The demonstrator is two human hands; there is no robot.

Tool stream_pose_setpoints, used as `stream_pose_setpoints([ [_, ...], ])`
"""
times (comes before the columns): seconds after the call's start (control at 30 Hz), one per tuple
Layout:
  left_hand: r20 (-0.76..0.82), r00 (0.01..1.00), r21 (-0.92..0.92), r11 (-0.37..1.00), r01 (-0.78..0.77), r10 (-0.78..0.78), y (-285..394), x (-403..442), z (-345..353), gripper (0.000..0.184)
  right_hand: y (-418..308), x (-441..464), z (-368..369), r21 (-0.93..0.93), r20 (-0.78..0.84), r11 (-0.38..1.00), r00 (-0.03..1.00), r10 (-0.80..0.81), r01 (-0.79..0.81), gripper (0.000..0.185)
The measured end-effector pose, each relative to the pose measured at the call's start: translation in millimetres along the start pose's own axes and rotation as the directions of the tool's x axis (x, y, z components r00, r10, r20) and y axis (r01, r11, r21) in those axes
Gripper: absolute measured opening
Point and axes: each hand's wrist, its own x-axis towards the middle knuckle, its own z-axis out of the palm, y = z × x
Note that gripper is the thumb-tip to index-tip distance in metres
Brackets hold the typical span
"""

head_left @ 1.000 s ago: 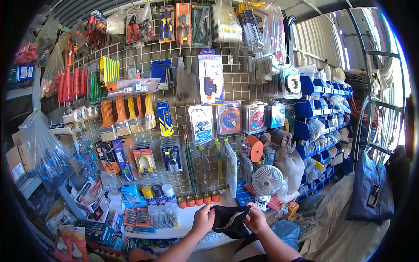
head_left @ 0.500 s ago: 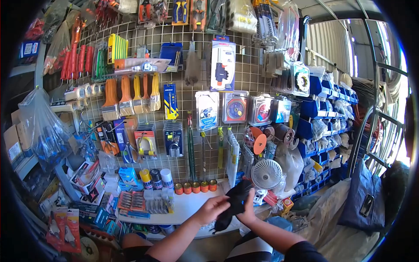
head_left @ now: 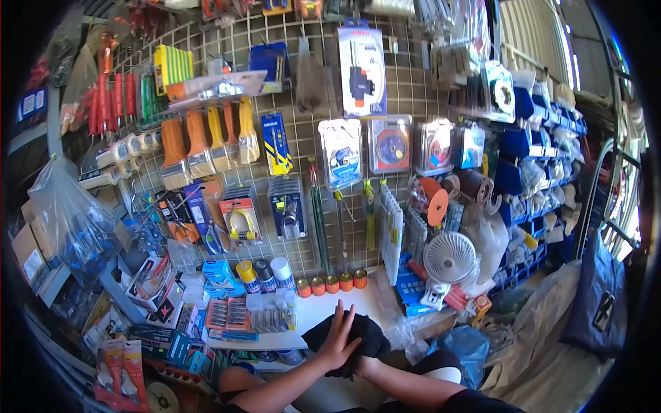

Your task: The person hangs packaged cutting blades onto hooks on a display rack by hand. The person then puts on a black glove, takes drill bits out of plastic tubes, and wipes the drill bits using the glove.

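A crumpled black cloth item (head_left: 376,337), whose exact kind I cannot make out, is held over my lap, in front of the shelf edge. My left hand (head_left: 337,341) lies against its near side with fingers stretched upward and apart and the thumb out to the right. My right hand (head_left: 365,366) reaches into the cloth from below; its fingers are hidden in the folds, and the cloth rests on that hand.
Small orange-red tins (head_left: 332,283), spray cans (head_left: 281,272) and packaged goods stand on the white shelf (head_left: 318,310). A white fan (head_left: 449,257) is at the right. Paintbrushes (head_left: 198,148) hang on the wire grid, with blue bins (head_left: 518,177) beyond. A blue plastic bag (head_left: 463,354) lies near my knee.
The black cloth has moved lower and been spread wider. My left hand has gone from pinching it to stretched fingers; my right fingers have disappeared into it. The view has shifted.
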Motion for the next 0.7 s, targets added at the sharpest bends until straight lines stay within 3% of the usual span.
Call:
stream_pose_setpoints([
  [0.03, -0.026, 0.999, 0.031, 0.999, 0.024, -0.023, -4.7, -8.7, 7.3, 0.076, 15.2, -1.1, -9.1, 0.013, -0.021, 1.000, 1.000, -0.008, 0.009, 0.060],
  [0.1, -0.050, 0.998, -0.146, 0.989, 0.033, -0.041, -11.4, -20.1, 23.1, 0.067, 23.3, 7.3, -22.2, -0.266, -0.086, 0.960, 0.990, -0.116, 0.090, 0.054],
  [0.13, -0.058, 0.997, -0.236, 0.971, 0.044, -0.059, -13.9, -27.9, 33.1, 0.064, 11.2, 7.9, -30.6, -0.717, 0.112, 0.643, 0.956, -0.272, 0.267, 0.045],
  [0.17, -0.033, 0.994, -0.300, 0.950, 0.088, -0.103, -13.9, -35.9, 42.9, 0.072, -5.5, 8.7, -32.2, -0.919, 0.303, 0.111, 0.860, -0.410, 0.377, 0.036],
  [0.2, 0.005, 0.996, -0.369, 0.925, 0.089, -0.094, -6.6, -37.6, 47.2, 0.074, -12.8, 18.4, -32.5, -0.974, 0.219, -0.011, 0.918, -0.330, 0.228, 0.028],
  [0.23, 0.042, 0.995, -0.440, 0.892, 0.101, -0.091, 0.2, -40.9, 48.5, 0.077, -18.3, 22.9, -32.8, -0.969, 0.248, -0.084, 0.904, -0.348, 0.234, 0.028],
  [0.27, 0.171, 0.974, -0.492, 0.844, 0.213, -0.146, -8.8, -53.0, 54.6, 0.079, -26.0, 26.5, -28.8, -0.953, 0.303, -0.114, 0.877, -0.373, 0.281, 0.027],
  [0.3, 0.169, 0.972, -0.559, 0.795, 0.233, -0.166, -4.6, -52.3, 55.5, 0.070, -31.8, 29.7, -25.8, -0.939, 0.345, -0.144, 0.855, -0.387, 0.314, 0.027],
  [0.37, 0.305, 0.886, -0.612, 0.641, 0.463, -0.348, -5.7, -54.6, 50.1, 0.054, -42.3, 38.4, -20.2, -0.905, 0.425, -0.198, 0.809, -0.405, 0.376, 0.026],
  [0.4, 0.250, 0.893, -0.718, 0.548, 0.430, -0.373, -3.2, -47.3, 46.8, 0.044, -47.7, 43.0, -17.1, -0.890, 0.455, -0.224, 0.794, -0.404, 0.396, 0.026],
  [0.43, 0.327, 0.843, -0.714, 0.473, 0.517, -0.428, -1.2, -42.7, 31.7, 0.042, -53.7, 48.6, -14.9, -0.880, 0.473, -0.248, 0.789, -0.391, 0.405, 0.026],
  [0.5, 0.307, 0.843, -0.738, 0.449, 0.504, -0.441, -18.6, -40.8, 20.6, 0.038, -69.7, 59.4, -8.3, -0.874, 0.476, -0.271, 0.818, -0.323, 0.403, 0.025],
  [0.57, 0.345, 0.875, -0.885, 0.192, 0.424, -0.340, -33.6, -31.1, 8.6, 0.042, -82.3, 63.4, -4.7, -0.886, 0.423, -0.279, 0.893, -0.156, 0.371, 0.031],
  [0.6, 0.344, 0.892, -0.926, 0.050, 0.374, -0.294, -37.0, -27.8, 7.5, 0.044, -77.4, 62.5, -13.5, -0.899, 0.412, -0.205, 0.906, -0.099, 0.386, 0.034],
  [0.63, 0.456, 0.777, -0.889, -0.251, 0.382, -0.434, -30.0, -24.1, 6.1, 0.049, -72.4, 61.4, -22.3, -0.911, 0.399, -0.130, 0.916, -0.041, 0.391, 0.036],
  [0.67, 0.502, 0.670, -0.852, -0.180, 0.491, -0.547, -38.4, -27.0, 11.9, 0.051, -52.7, 62.5, -48.0, -0.910, 0.412, 0.030, 0.911, -0.017, 0.413, 0.039],
  [0.7, 0.519, 0.548, -0.792, -0.126, 0.598, -0.657, -51.4, -36.0, 21.1, 0.052, -47.1, 56.6, -49.6, -0.892, 0.442, 0.079, 0.896, -0.053, 0.445, 0.043],
])
